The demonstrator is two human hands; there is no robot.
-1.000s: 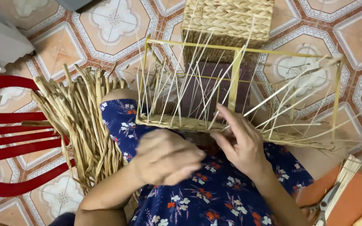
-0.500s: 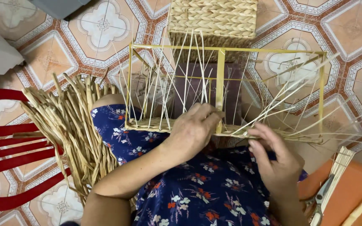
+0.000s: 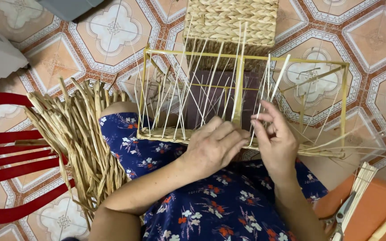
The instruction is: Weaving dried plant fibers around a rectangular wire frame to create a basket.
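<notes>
**Both hands back at the frame's lower rail**

At the far left stands a red plastic chair, and just inside it a loose bundle of flat dried straw strands drapes over the person's knee, well left of either grip.

The left hand has travelled — a second ago it hung over the lap, half a second ago it reached the woven edge, and now it lies palm down on the braided band along the near rail of the yellow frame, fingers curled and pressing; whether anything is pinched beneath them cannot be told.

Just right of it, nearly touching, the right hand has come up from the lap and nips one thin pale spoke between thumb and fingertips, its remaining fingers loosely bent. That suggests the weaving is moving on to the next upright, the row only partly built.

Beyond both grips sits a finished woven basket; to the right lie scissors on an orange stool.
</notes>
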